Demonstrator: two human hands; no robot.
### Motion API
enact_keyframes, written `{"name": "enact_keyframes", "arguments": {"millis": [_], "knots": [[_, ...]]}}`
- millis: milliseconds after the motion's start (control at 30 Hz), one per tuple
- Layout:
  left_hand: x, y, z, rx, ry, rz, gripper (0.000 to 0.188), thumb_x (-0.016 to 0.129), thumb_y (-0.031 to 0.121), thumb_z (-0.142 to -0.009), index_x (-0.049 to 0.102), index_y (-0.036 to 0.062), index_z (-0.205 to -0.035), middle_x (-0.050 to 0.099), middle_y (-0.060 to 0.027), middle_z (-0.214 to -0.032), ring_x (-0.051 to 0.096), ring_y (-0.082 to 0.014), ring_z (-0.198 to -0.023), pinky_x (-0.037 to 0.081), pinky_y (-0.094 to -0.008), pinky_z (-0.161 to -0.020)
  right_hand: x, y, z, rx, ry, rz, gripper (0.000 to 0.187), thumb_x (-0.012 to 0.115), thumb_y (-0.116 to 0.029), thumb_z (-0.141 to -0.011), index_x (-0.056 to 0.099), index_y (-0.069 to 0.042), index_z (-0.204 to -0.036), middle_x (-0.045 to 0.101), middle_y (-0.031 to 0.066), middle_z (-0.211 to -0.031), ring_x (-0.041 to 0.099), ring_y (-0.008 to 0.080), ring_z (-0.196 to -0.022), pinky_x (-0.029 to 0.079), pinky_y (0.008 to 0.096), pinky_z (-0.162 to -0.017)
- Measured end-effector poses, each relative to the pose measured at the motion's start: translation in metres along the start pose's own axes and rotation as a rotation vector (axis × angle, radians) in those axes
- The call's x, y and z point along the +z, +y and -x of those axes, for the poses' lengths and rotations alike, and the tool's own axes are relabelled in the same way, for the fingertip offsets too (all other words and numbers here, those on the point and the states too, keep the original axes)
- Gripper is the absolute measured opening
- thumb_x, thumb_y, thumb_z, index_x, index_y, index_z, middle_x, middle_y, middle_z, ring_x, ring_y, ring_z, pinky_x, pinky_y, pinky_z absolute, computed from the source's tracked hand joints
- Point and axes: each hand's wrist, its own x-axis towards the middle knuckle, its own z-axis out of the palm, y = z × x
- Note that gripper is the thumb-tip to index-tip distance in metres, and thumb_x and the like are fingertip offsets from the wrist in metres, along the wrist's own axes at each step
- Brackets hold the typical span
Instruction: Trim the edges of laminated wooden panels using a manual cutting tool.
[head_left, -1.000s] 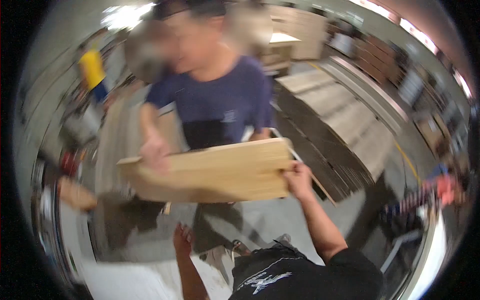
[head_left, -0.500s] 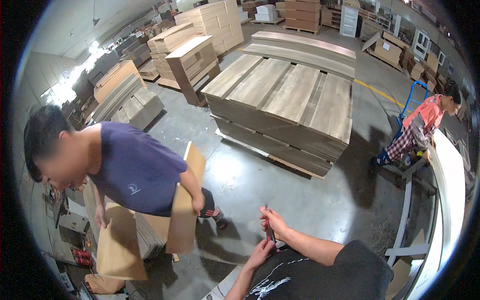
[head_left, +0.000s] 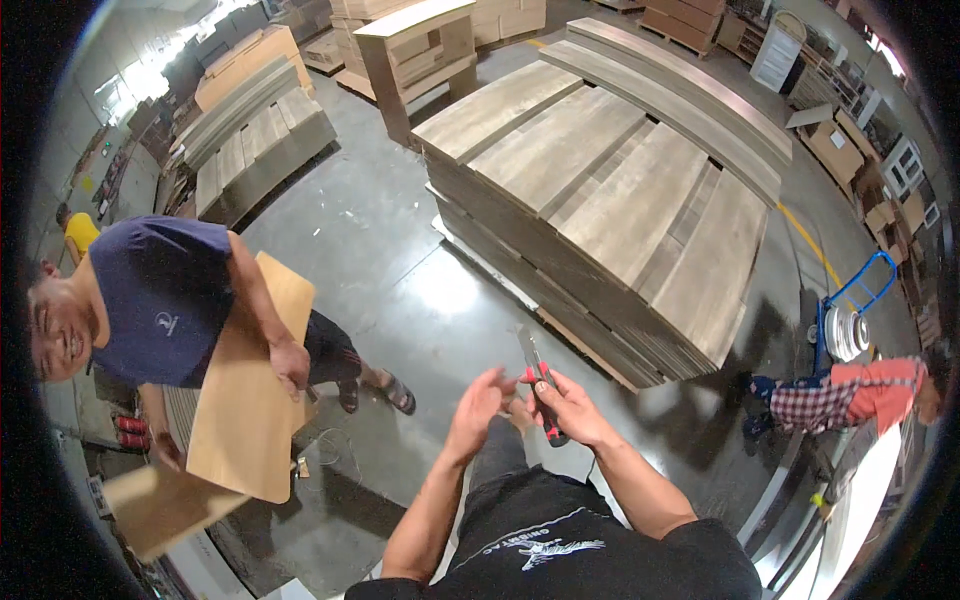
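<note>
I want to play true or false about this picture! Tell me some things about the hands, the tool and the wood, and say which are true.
1. The right hand holds a red and black utility knife. True.
2. The left hand is gripping the knife too. False: it is open beside it, fingers spread.
3. A co-worker in a dark blue shirt holds a light wooden board. True.
4. The big stack of grey boards lies on a table. False: it sits low on the concrete floor.
5. The blue hand cart is on the left. False: it is on the right.
</note>
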Motion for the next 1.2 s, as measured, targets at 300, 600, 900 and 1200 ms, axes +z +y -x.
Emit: {"name": "enact_keyframes", "arguments": {"millis": [300, 600, 900, 1200], "knots": [[-0.013, 0.088, -0.22, -0.173, 0.089, -0.2, 0.037, 0.072, 0.033, -0.098, 0.07, -0.0006, -0.114, 0.074, -0.0081, -0.101, 0.069, -0.0163, -0.088, 0.057, -0.0342, -0.082, -0.055, -0.072, -0.159, 0.254, -0.004, 0.155, 0.033, 0.056, -0.03, -0.107, 0.063, -0.009, -0.131, 0.066, -0.0006, -0.087, 0.059, 0.0071, -0.069, 0.046, 0.023, -0.058], [-0.14, -0.081, -0.175, -0.17, 1.076, 0.387, 0.023, 0.07, 0.02, -0.098, 0.069, 0.0024, -0.114, 0.075, -0.0097, -0.1, 0.073, -0.0185, -0.082, 0.058, -0.0305, -0.07, -0.114, -0.068, -0.342, 0.759, -0.592, 0.681, 0.029, 0.059, -0.033, -0.105, 0.068, -0.005, -0.111, 0.069, 0.0035, -0.083, 0.061, 0.0103, -0.069, 0.049, 0.026, -0.062], [-0.069, -0.319, 0.058, -0.543, 1.554, 0.075, 0.088, 0.072, 0.043, -0.09, 0.033, 0.0011, -0.157, 0.057, -0.0282, -0.143, 0.054, -0.0402, -0.135, 0.046, -0.0442, -0.11, 0.019, 0.016, -0.416, 0.147, -1.466, 1.416, 0.048, 0.056, -0.04, -0.103, 0.062, -0.008, -0.138, 0.074, 0.0208, -0.111, 0.072, 0.0322, -0.099, 0.053, 0.0421, -0.087], [-0.07, -0.27, 0.09, -0.435, 1.461, 0.618, 0.067, 0.063, 0.048, -0.095, 0.053, 0.001, -0.142, 0.058, -0.0224, -0.142, 0.057, -0.0364, -0.13, 0.045, -0.0491, -0.107, 0.257, 0.094, -0.31, -0.025, -1.743, 1.378, 0.042, 0.059, -0.041, -0.099, 0.062, -0.01, -0.128, 0.071, 0.0231, -0.112, 0.066, 0.0446, -0.105, 0.05, 0.054, -0.091]]}}
